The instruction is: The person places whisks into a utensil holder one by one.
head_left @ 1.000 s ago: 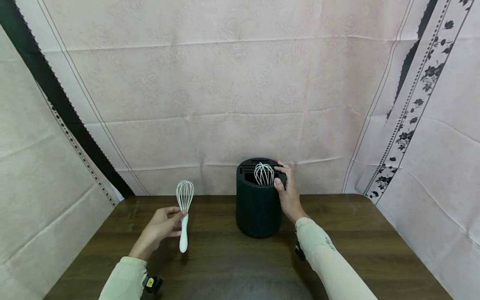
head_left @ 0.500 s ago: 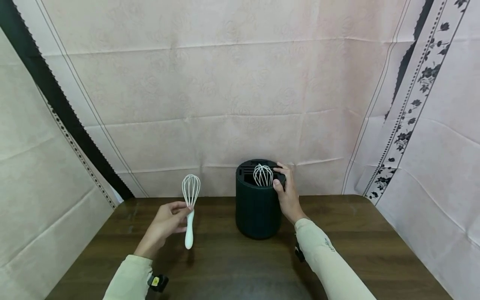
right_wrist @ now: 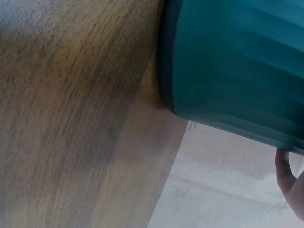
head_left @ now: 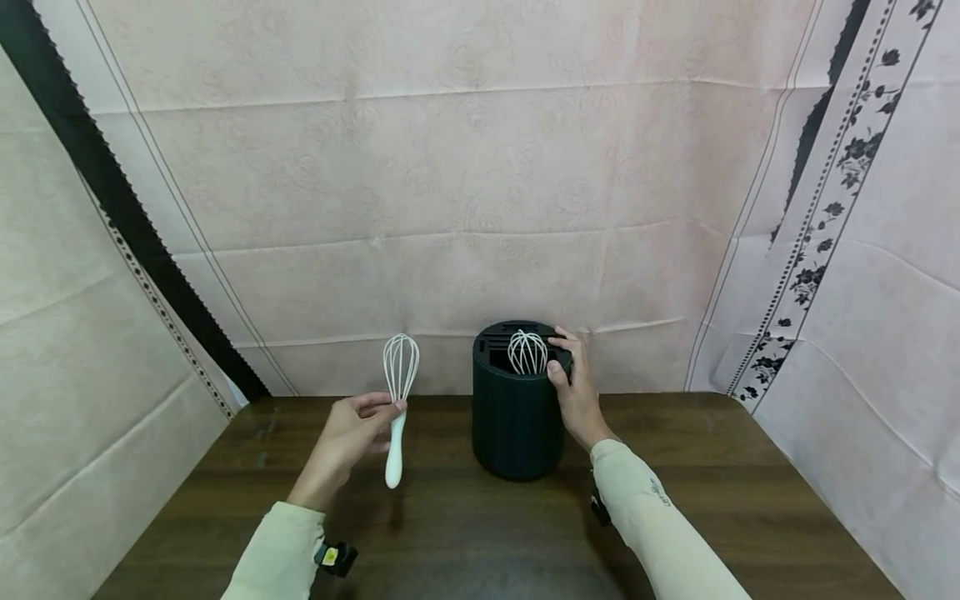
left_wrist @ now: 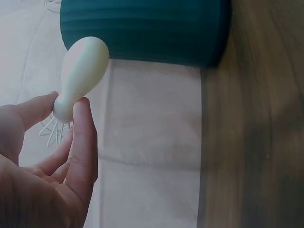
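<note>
My left hand point(head_left: 356, 437) pinches a white whisk point(head_left: 396, 446) between thumb and fingers, near where handle meets wires. It is held upright, wire head up, left of a dark green utensil holder point(head_left: 517, 433). In the left wrist view the whisk's pale handle point(left_wrist: 88, 66) points toward the camera, the holder behind it. My right hand point(head_left: 577, 396) grips the holder's rim on the right side, thumb at the front. Inside the holder stands a second whisk point(head_left: 527, 352); its wire head shows at the opening and its handle is hidden. One finger point(right_wrist: 284, 171) touches the holder's wall in the right wrist view.
The holder stands on a brown wooden table point(head_left: 480, 542), near its back edge. Behind the table hangs a pale patterned cloth point(head_left: 450, 167), with more cloth on both sides. Each wrist carries a small dark device.
My left hand has moved right and a little upward with the whisk, closer to the utensil holder. The right hand and the holder have stayed in place.
</note>
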`<action>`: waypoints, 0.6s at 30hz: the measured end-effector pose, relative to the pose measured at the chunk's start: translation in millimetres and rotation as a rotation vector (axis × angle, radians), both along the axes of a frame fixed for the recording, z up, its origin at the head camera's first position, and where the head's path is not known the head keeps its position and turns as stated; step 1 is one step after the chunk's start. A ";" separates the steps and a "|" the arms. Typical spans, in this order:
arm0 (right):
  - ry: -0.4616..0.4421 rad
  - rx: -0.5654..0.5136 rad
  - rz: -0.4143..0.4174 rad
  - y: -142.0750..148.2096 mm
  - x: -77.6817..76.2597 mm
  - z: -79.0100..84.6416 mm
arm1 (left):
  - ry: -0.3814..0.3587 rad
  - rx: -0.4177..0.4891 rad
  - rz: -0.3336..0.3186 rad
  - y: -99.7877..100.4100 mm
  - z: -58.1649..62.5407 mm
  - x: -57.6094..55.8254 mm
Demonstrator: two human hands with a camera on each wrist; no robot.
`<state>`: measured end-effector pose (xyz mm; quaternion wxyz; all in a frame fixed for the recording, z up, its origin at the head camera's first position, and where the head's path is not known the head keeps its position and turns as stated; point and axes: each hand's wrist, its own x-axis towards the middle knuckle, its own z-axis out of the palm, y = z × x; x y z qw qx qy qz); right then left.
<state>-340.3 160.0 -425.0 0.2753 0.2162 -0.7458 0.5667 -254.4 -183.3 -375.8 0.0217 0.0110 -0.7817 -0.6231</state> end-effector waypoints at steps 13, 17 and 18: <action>-0.014 0.006 -0.004 -0.6 3.3 1.3 | 0.036 0.081 -0.033 23.1 13.8 -3.1; -0.009 0.009 -0.005 -0.6 3.1 1.5 | 0.045 0.097 -0.037 30.3 19.7 -4.8; -0.008 0.010 -0.007 -0.6 2.6 1.3 | 0.047 0.103 -0.038 32.1 21.1 -5.6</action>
